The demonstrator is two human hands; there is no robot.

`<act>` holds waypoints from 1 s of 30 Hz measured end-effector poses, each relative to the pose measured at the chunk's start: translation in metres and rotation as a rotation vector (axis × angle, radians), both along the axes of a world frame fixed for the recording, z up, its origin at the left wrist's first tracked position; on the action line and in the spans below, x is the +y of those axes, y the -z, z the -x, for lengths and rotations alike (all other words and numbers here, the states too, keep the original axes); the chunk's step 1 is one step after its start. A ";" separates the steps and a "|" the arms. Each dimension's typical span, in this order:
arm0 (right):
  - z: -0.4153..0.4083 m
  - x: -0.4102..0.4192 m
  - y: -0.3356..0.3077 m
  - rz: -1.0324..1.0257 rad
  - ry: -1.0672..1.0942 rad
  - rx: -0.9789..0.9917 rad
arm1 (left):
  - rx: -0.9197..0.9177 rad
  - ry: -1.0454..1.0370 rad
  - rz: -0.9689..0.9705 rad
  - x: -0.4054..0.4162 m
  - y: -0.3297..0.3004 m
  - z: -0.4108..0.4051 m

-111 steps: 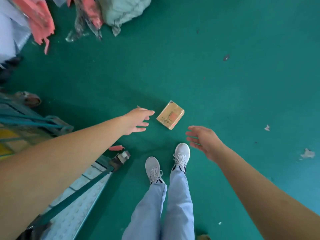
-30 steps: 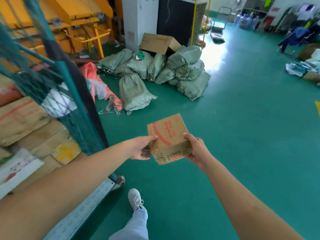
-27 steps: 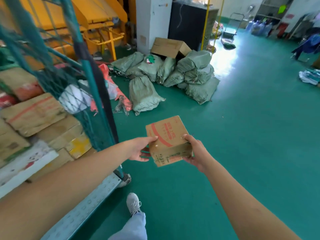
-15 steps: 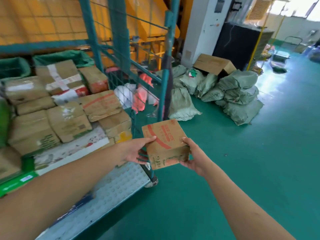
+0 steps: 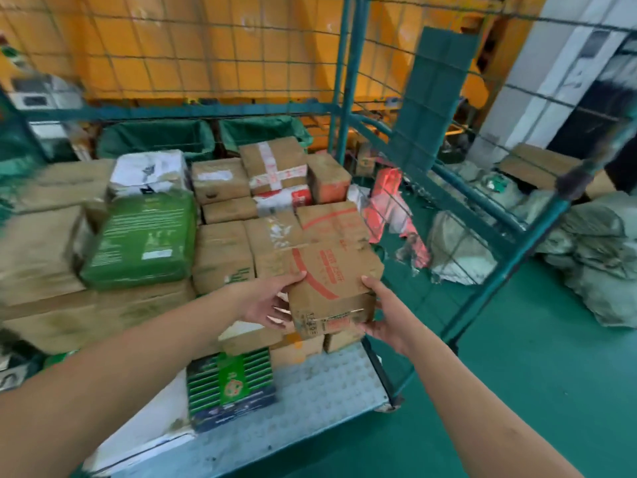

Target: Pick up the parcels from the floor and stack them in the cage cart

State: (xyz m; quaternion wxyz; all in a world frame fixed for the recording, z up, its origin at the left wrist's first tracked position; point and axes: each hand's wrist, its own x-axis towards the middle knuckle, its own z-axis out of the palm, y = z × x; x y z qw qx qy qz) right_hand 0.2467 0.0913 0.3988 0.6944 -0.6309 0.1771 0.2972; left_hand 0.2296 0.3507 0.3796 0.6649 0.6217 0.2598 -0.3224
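Observation:
I hold a small brown cardboard parcel (image 5: 331,284) with red print between both hands, over the front right part of the cage cart (image 5: 320,391). My left hand (image 5: 272,301) grips its left side, thumb on top. My right hand (image 5: 382,312) grips its right side and underside. The cart's grey studded deck carries a stack of several brown boxes (image 5: 220,257), a green pack (image 5: 141,239) and a white parcel (image 5: 148,174). The held parcel hangs just in front of the top boxes at the stack's right end.
Teal mesh walls (image 5: 444,108) close the cart at the back and right, with a corner post (image 5: 510,263). A green-and-blue box (image 5: 231,384) and a flat white parcel (image 5: 144,429) lie on the deck's front. Grey sacks (image 5: 599,257) lie on the green floor to the right.
I picked the parcel up from the floor with both hands, turned left to the cart and moved closer. The parcel now hangs over the cart's deck beside the stack.

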 end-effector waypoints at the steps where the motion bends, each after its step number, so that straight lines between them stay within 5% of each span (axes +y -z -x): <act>1: -0.002 0.015 -0.001 -0.008 -0.010 0.008 | -0.005 -0.009 -0.013 0.015 -0.002 0.002; 18: -0.096 0.167 0.001 0.080 -0.277 -0.004 | -0.007 -0.290 0.133 0.145 0.029 -0.028; 30: -0.234 0.272 0.039 -0.065 -0.357 0.171 | -0.022 -0.520 -0.041 0.220 0.018 -0.120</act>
